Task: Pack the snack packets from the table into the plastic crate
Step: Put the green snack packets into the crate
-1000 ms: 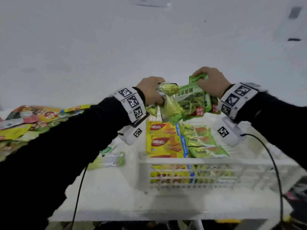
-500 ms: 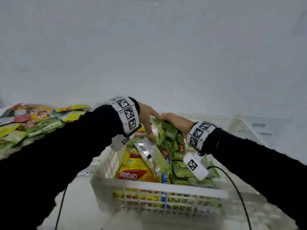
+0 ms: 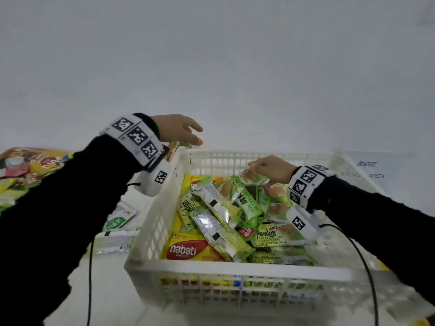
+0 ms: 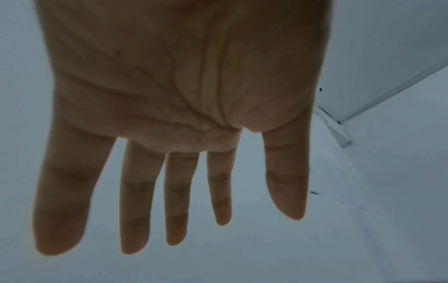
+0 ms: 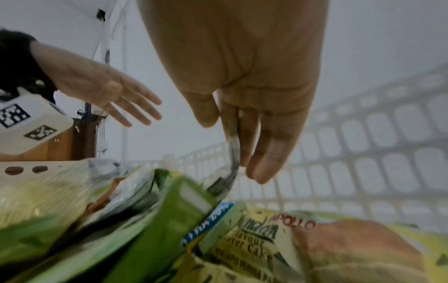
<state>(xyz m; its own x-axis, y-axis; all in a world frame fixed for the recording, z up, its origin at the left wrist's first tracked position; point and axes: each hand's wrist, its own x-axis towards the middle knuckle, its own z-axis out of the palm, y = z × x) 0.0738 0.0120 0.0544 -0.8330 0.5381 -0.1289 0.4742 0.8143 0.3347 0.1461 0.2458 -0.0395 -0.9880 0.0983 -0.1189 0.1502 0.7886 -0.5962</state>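
A white plastic crate (image 3: 235,269) stands in front of me with several snack packets in it. Among them are a yellow Nabati wafer pack (image 3: 186,250), Pandan cake packs (image 3: 275,234) and two silver-backed green packets (image 3: 219,208). My right hand (image 3: 266,168) is low inside the crate. Its thumb and fingers pinch the top edge of a green packet (image 5: 232,149) lying on the pile. My left hand (image 3: 186,132) hovers above the crate's far left corner, fingers (image 4: 179,191) straight and spread, holding nothing.
More snack packets (image 3: 30,168) lie piled on the table at far left. A green-and-white sachet (image 3: 117,220) lies just left of the crate. A printed paper sheet (image 3: 367,170) lies behind the crate at right. Black cables hang from both wrists.
Both hands came down from above with the green packets into the crate. The left hand let go and rose to the left; the right still pinches one packet.
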